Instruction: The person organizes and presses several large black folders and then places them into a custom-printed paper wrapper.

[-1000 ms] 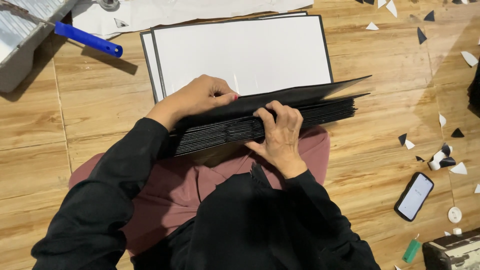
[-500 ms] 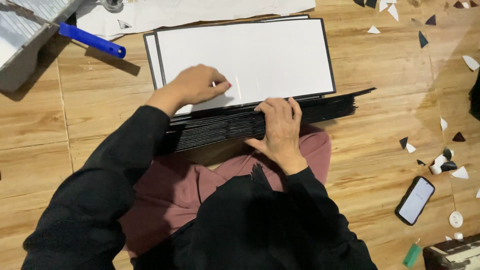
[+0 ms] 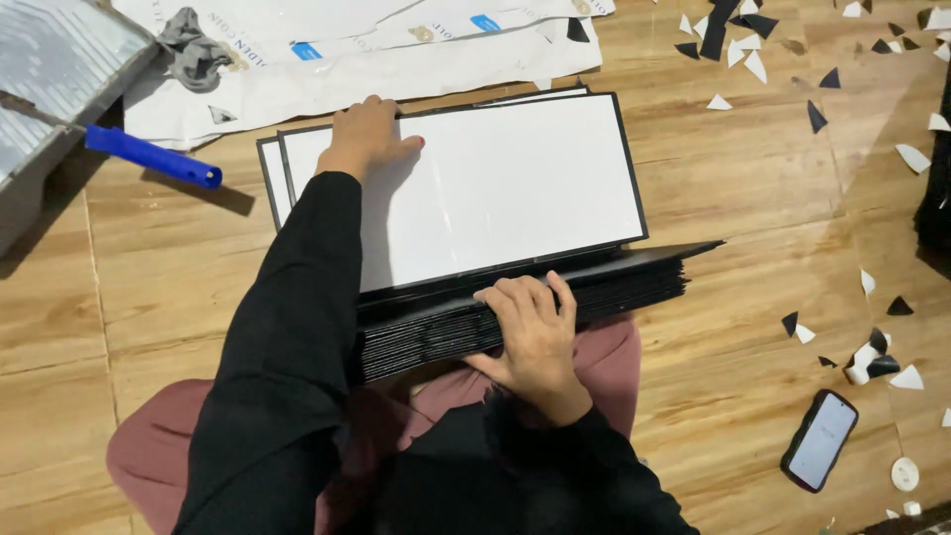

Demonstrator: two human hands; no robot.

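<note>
closest to the camera, the person sits on the wooden plank floor (image 3: 773,228) in black sleeves, with dusky pink fabric (image 3: 604,362) over the lap. a thick stack of black flat boards (image 3: 594,287) rests across the lap, its long edge facing the body. the right hand (image 3: 530,332) lies on that near edge, fingers spread and curled over the layered sides, pressing the stack rather than pinching any one sheet.

just beyond the stack, touching its far edge, a large white rectangular sheet with a thin black border (image 3: 505,188) lies flat on the floor, on top of a second sheet of the same kind (image 3: 269,178) that peeks out at its left side. the left hand (image 3: 369,134) is stretched forward onto the far left corner of the top white sheet, palm down, fingers together and flat against it.

to the right, near the knee, a dark smartphone with a pale lit screen (image 3: 819,439) lies on the floor, with small black and white triangular paper offcuts (image 3: 872,357) scattered around it and further up the right side.

to the left, a blue cylindrical handle (image 3: 154,157) juts from a grey metal cutting device (image 3: 54,74) at the corner of the view.

farthest away, white plastic packaging sheets (image 3: 396,54) are spread along the top edge, with a crumpled grey cloth (image 3: 193,50) lying on them.
</note>
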